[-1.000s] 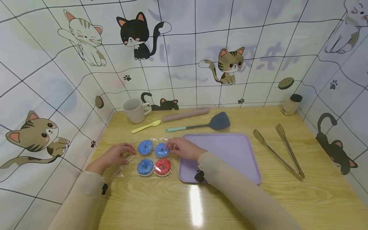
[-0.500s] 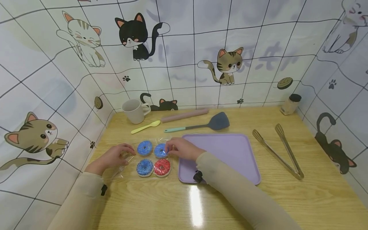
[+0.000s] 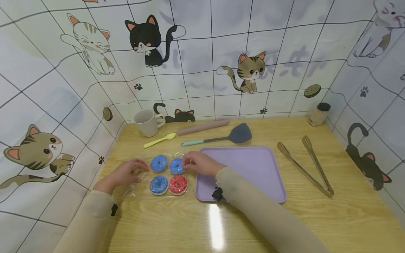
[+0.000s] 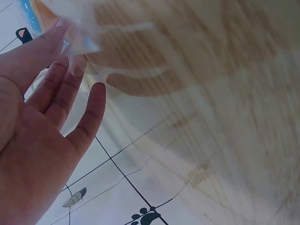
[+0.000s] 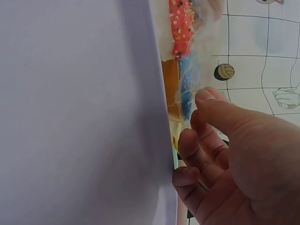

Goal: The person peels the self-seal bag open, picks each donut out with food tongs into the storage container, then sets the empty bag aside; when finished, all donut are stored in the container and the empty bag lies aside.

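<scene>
A clear plastic bag (image 3: 146, 186) lies on the wooden table at the left, holding several doughnuts. A red doughnut (image 3: 178, 184) sits at its near right corner, and the others, such as the near left blue doughnut (image 3: 159, 185), have blue tops. My left hand (image 3: 128, 172) pinches the bag's left edge, the plastic showing by the thumb in the left wrist view. At the far right corner my right hand (image 3: 202, 163) pinches the bag's edge between thumb and index finger, beside a blue doughnut (image 3: 176, 166). The right forearm passes over a purple tray (image 3: 250, 165).
Behind the bag stand a grey mug (image 3: 147, 123), a yellow spoon (image 3: 159, 140), a mauve rolling pin (image 3: 203, 127) and a spatula (image 3: 238, 134). Metal tongs (image 3: 311, 172) lie spread right of the tray. A black-capped jar (image 3: 319, 114) stands in the back right corner.
The whole head view has shifted slightly. Both hands keep their places at the bag, and the doughnuts have not moved within it.
</scene>
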### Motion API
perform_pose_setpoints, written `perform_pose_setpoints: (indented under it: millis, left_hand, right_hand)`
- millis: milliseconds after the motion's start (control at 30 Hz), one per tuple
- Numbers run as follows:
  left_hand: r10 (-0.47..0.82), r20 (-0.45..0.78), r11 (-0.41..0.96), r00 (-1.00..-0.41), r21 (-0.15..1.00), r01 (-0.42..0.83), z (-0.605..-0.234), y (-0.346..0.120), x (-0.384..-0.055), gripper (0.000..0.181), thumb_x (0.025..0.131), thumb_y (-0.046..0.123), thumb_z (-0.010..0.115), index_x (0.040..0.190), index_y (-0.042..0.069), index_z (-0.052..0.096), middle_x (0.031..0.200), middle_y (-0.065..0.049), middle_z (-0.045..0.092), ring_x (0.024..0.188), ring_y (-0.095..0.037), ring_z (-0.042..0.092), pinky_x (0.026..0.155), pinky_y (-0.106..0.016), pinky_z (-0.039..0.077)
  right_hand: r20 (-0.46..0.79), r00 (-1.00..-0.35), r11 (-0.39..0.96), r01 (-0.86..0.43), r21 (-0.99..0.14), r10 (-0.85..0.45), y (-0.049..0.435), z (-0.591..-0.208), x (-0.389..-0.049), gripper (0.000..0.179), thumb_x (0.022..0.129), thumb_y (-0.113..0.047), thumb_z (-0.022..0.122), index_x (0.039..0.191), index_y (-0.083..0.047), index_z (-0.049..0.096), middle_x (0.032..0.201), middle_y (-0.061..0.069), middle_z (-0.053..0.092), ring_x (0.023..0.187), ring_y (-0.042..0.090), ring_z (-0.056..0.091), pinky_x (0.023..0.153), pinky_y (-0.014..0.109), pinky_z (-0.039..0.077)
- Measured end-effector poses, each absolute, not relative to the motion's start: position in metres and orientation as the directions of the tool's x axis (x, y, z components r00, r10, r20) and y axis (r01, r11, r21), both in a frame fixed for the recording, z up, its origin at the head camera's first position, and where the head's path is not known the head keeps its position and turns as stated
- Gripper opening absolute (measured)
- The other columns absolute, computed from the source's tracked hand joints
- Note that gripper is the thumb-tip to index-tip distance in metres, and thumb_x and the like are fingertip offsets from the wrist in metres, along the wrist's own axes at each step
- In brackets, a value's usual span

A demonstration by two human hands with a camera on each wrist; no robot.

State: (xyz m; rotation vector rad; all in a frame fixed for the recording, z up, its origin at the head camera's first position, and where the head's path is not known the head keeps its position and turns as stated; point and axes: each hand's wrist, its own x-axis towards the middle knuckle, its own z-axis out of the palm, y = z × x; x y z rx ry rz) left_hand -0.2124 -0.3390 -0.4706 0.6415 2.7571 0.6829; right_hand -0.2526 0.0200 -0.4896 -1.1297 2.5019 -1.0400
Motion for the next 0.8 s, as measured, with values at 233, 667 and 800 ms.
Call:
perform_pose_setpoints:
  millis: [233, 667, 800]
  left_hand:
    - [0.454, -0.116, 0.800, -0.883, 0.490, 0.347, -0.474, -0.342, -0.213, 0.040, 0.079, -0.005, 0.083, 0.114, 0.013, 0.076, 0.131, -0.014, 0.063, 0.114, -0.033, 0.061, 0.077, -0.033, 0.050]
    - [0.457, -0.125, 0.800, -0.881, 0.490, 0.346, -0.469, -0.340, -0.212, 0.039, 0.080, -0.005, 0.083, 0.114, 0.012, 0.076, 0.131, -0.015, 0.063, 0.119, -0.037, 0.060, 0.081, -0.040, 0.051]
    - [0.451, -0.137, 0.804, -0.882, 0.493, 0.334, -0.467, -0.338, -0.212, 0.038, 0.080, -0.005, 0.083, 0.114, 0.012, 0.076, 0.132, -0.015, 0.063, 0.117, -0.036, 0.060, 0.079, -0.037, 0.051]
  right_hand:
    - [0.084, -0.677, 0.429, -0.552, -0.715, -0.731, 0.022, -0.491, -0.254, 0.004, 0.101, -0.019, 0.068, 0.102, -0.016, 0.070, 0.101, -0.007, 0.067, 0.094, 0.008, 0.061, 0.086, 0.027, 0.051]
    - [0.123, -0.697, 0.489, -0.606, -0.627, -0.706, 0.042, -0.491, -0.251, 0.004, 0.102, -0.018, 0.065, 0.104, -0.015, 0.067, 0.097, -0.002, 0.063, 0.092, 0.012, 0.058, 0.085, 0.031, 0.049]
    - [0.133, -0.696, 0.489, -0.614, -0.619, -0.705, 0.046, -0.491, -0.250, 0.003, 0.102, -0.015, 0.065, 0.103, -0.015, 0.068, 0.095, -0.002, 0.063, 0.090, 0.013, 0.058, 0.084, 0.031, 0.050]
